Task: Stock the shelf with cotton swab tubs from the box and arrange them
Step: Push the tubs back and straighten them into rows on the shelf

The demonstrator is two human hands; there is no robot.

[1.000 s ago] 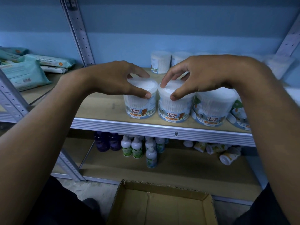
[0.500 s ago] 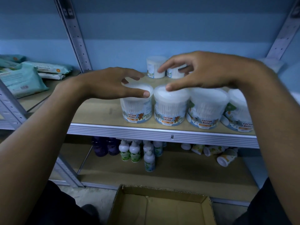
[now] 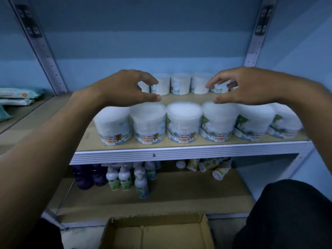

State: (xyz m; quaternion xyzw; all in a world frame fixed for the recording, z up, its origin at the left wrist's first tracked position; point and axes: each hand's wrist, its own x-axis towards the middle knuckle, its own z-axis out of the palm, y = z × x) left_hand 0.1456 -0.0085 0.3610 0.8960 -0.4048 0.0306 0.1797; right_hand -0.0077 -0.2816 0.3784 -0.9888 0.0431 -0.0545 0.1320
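Observation:
Several white cotton swab tubs (image 3: 183,122) with blue "Cotton Buds" labels stand in a front row along the wooden shelf (image 3: 179,143). A second row of tubs (image 3: 180,83) stands at the back. My left hand (image 3: 124,88) hovers above the second front tub from the left, fingers curled and apart, holding nothing. My right hand (image 3: 240,87) hovers above the fourth front tub, also open and clear of the lids. The cardboard box (image 3: 156,232) lies open below, with no tubs visible inside.
Small bottles (image 3: 124,177) stand on the lower shelf, with several toppled ones (image 3: 212,167) to the right. Wipe packs (image 3: 16,95) lie on the neighbouring shelf at left. Perforated metal uprights (image 3: 41,49) frame the bay. My dark-clothed knee (image 3: 291,216) is at lower right.
Both hands have lifted off the tubs they touched and spread apart sideways. The view has pulled back and more tubs show in the front row.

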